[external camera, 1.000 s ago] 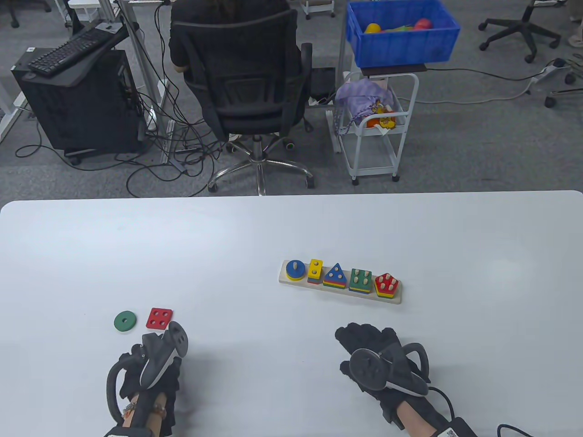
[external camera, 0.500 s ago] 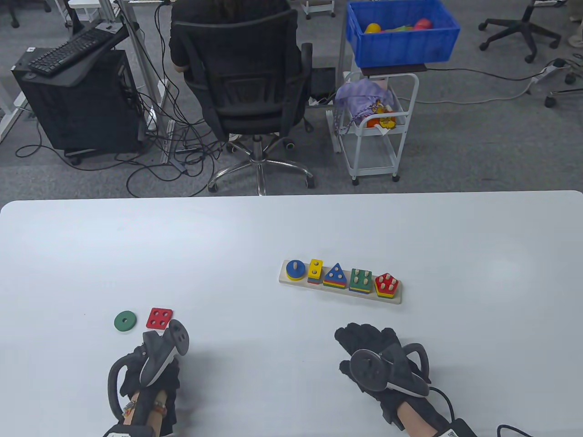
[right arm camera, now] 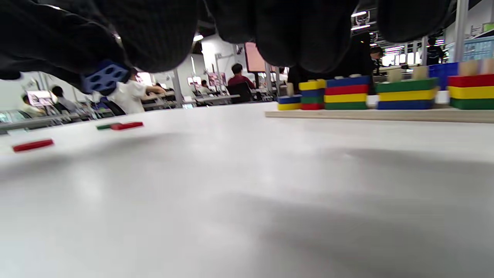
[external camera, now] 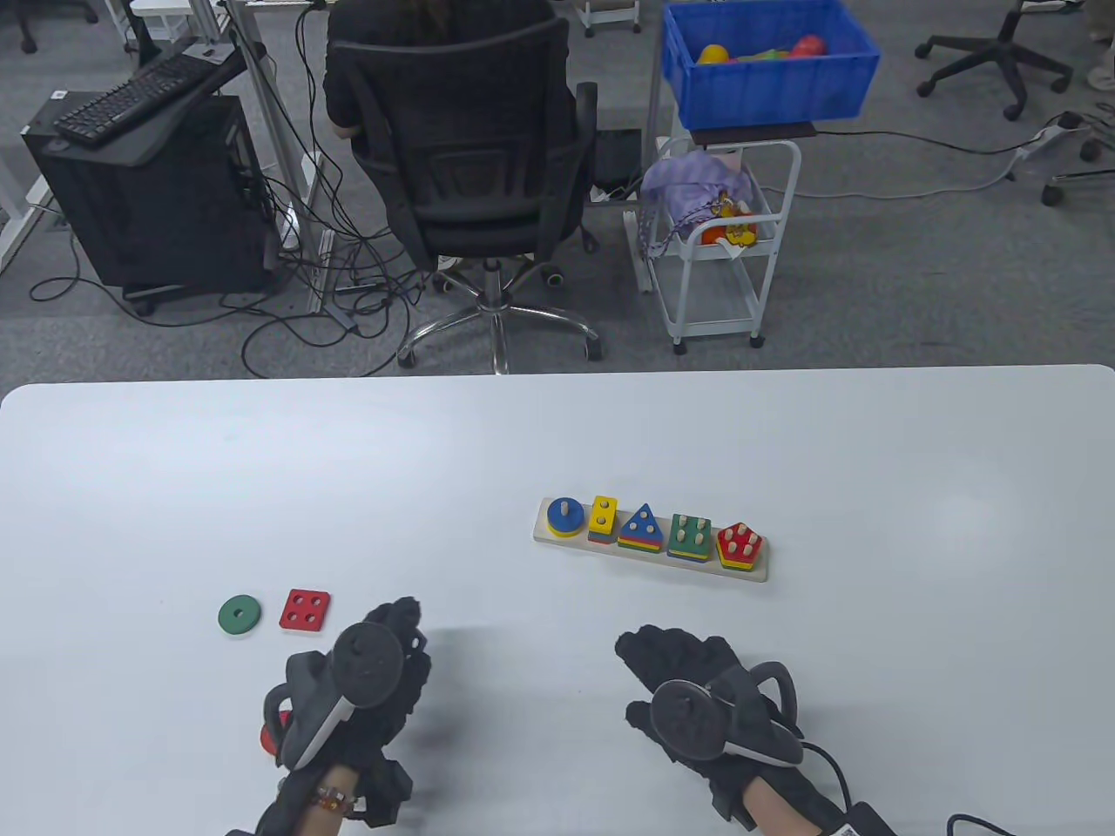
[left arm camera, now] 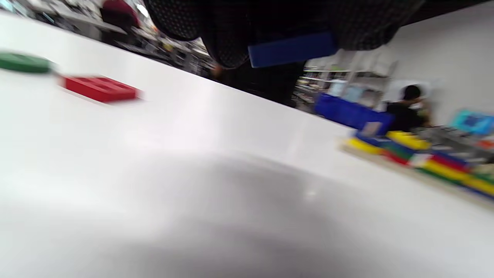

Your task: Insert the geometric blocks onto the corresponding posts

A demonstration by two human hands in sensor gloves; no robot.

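The wooden peg board (external camera: 758, 570) carries five stacks of coloured blocks right of the table's centre. A green disc (external camera: 239, 615) and a red square block (external camera: 305, 610) lie at the front left. Just right of them my left hand (external camera: 396, 623) hovers palm down. In the left wrist view its fingers (left arm camera: 227, 38) grip a blue block (left arm camera: 291, 50); the right wrist view shows several holes in that blue block (right arm camera: 103, 79). A flat red piece (external camera: 272, 738) lies beside my left wrist. My right hand (external camera: 666, 662) rests palm down in front of the board, holding nothing.
Beyond the table's far edge a person sits in a black office chair (external camera: 470, 148). A white cart (external camera: 714, 252) and a blue crate (external camera: 766, 78) stand to its right. A computer tower (external camera: 148, 200) stands on the floor at far left.
My left hand has swung right and forward and rolled palm down, uncovering the flat red piece at its wrist. My right hand has slid slightly left.
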